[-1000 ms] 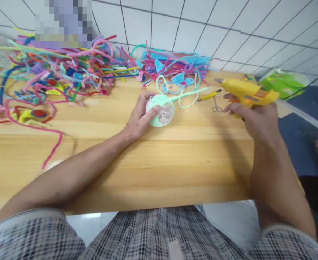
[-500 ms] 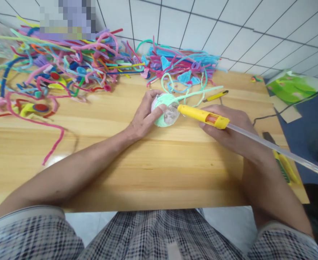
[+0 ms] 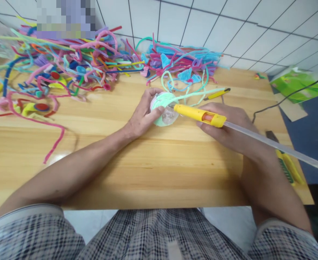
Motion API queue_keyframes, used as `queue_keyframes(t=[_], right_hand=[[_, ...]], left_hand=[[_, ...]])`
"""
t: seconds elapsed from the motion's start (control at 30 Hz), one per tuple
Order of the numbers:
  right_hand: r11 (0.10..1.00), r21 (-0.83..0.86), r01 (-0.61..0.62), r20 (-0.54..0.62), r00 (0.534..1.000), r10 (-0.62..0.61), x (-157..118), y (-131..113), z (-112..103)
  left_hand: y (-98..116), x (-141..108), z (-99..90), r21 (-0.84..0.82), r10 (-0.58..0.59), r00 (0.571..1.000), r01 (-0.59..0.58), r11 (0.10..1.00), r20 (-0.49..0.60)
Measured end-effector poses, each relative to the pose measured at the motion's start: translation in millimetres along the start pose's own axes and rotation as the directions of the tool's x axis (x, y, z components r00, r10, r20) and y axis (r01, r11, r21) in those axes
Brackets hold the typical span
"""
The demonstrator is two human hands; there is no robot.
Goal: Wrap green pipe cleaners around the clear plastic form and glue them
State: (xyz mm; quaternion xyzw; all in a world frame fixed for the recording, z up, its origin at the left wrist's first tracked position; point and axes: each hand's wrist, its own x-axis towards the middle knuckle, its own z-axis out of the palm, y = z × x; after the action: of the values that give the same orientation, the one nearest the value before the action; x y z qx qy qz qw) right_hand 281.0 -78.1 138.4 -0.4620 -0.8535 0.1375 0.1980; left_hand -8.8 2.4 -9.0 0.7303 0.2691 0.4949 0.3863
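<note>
My left hand [image 3: 145, 113] is closed around a clear ball [image 3: 170, 115] partly wrapped in mint-green pipe cleaner [image 3: 161, 103]. A loose tail of that pipe cleaner stretches to the right over the table. In my right hand [image 3: 226, 126] is a yellow hot glue gun [image 3: 195, 112], its tip at the bare clear part of the ball. A long translucent glue stick [image 3: 273, 144] sticks out of the gun's back end. My right fingers are partly hidden behind the gun.
Heaped pipe cleaners [image 3: 74, 68] in many colours cover the table's back left, with blue bundles [image 3: 186, 56] beside them. A yellow craft knife [image 3: 218, 94] lies behind my right hand. Yellow-handled pliers [image 3: 286, 162] and a black cord [image 3: 273, 104] are at the right edge.
The glue gun's tip has shifted slightly left, closer over the ball. My left hand keeps its hold, and the view has moved a little.
</note>
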Motion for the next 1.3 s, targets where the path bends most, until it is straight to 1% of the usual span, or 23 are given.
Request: queue_keyframes(t=[0.17,0.43,0.57,0.73,0.83,0.93,1.07,1.17,1.23,1.3], right_hand=[[0.999,-0.01,0.032,-0.005,0.999,-0.032,0,4,3],[1.0,0.005,0.009,0.01,1.0,-0.009,0,4,4],[1.0,0.024,-0.018,0.023,1.0,0.017,1,1,3],[0.998,0.014,-0.063,0.04,0.997,0.062,0,-2,4],[0.995,-0.009,-0.103,0.077,0.992,0.103,0,-6,2],[0.991,-0.03,-0.132,0.083,0.988,0.134,-1,-9,0],[0.995,-0.017,-0.103,0.064,0.992,0.104,-1,-8,3],[0.998,0.031,-0.048,0.034,0.998,0.047,2,-6,6],[0.998,0.057,-0.037,0.046,0.998,0.034,3,-6,7],[0.997,0.062,-0.052,0.07,0.996,0.048,5,-8,7]], left_hand=[[-1,-1,-1.0,-0.02,0.002,1.0,-0.001,1.0,0.01],[1,0,-3.2,-0.015,-0.033,0.999,0.034,0.999,0.037],[-1,1,-2.4,-0.008,-0.025,1.0,0.025,1.0,0.019],[-1,2,-3.1,0.017,0.002,1.0,-0.003,1.0,0.028],[1,2,-3.1,0.014,-0.008,1.0,0.007,1.0,0.031],[0,2,-2.2,0.001,-0.019,1.0,0.019,1.0,0.024],[-2,2,-0.4,0.007,-0.005,1.0,0.004,1.0,0.01],[-3,2,0.3,0.015,-0.002,1.0,0.002,1.0,0.003],[-2,2,0.3,0.023,-0.009,1.0,0.009,1.0,0.0],[-1,2,0.2,0.028,-0.009,1.0,0.009,1.0,0.002]])
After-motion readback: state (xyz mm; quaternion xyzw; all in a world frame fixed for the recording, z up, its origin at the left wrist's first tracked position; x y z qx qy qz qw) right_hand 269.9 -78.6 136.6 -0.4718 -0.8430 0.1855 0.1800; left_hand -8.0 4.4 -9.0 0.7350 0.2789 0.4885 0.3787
